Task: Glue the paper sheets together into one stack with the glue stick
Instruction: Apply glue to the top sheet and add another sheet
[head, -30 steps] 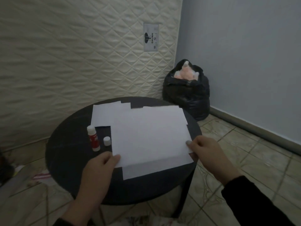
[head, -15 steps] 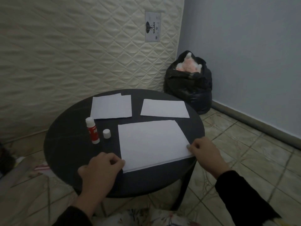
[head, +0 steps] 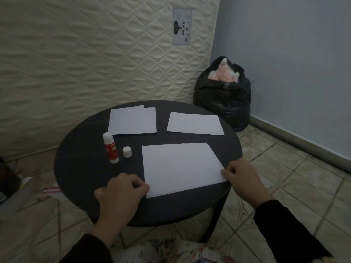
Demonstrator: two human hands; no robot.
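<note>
On the round dark table [head: 79, 168] a near stack of white paper sheets [head: 180, 168] lies flat at the front. My left hand [head: 121, 192] pinches its front left corner. My right hand [head: 243, 177] presses on its front right corner. Two overlapping sheets [head: 133, 121] lie at the back left and a single sheet [head: 194, 123] at the back right. A red and white glue stick [head: 111, 148] stands upright and uncapped left of the stack, its white cap [head: 127, 152] beside it.
A quilted mattress [head: 95, 54] leans against the wall behind the table. A stuffed black bag [head: 224, 103] sits in the corner on the tiled floor [head: 284, 168]. Clutter lies on the floor at the far left.
A sheet that my hands held up over the table a second ago now lies flat on the near stack. Both hands have stayed at its front corners.
</note>
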